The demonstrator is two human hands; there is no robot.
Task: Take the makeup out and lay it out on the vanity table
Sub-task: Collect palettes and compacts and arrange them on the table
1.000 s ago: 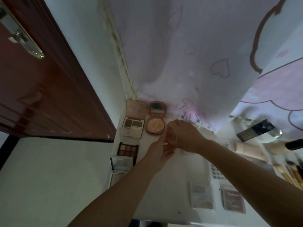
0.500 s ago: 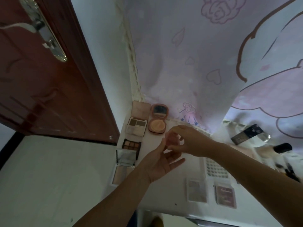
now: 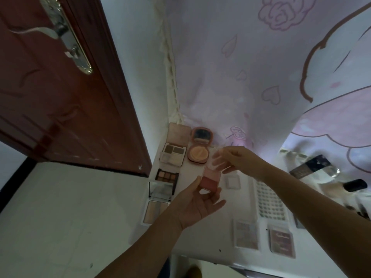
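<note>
Blush compact, small and square with a pink-to-red pan, sits at centre frame, held above the white vanity table and not yet set down. Its clear lid is swung up and back. Left hand holds the base from below, thumb and fingers closed on its edges; right hand pinches the clear lid between thumb and fingers. Step in hand, by judgement: opening the compact before placing it open, like the pieces already out. Just above and left of it lies a round powder compact with its mirror raised, and beside that a four-pan eyeshadow palette; below these a dark multi-pan palette and a pale highlighter palette run down the table's left edge. To the right: a small white square case, a tray of false nails, two flat clear cases near the front edge. Bottles and tubes at far right are blurred. Next move likely calls for lowering the open compact flat onto the bare patch between the round compact and the white case, lid kept back, without nudging neighbours.
</note>
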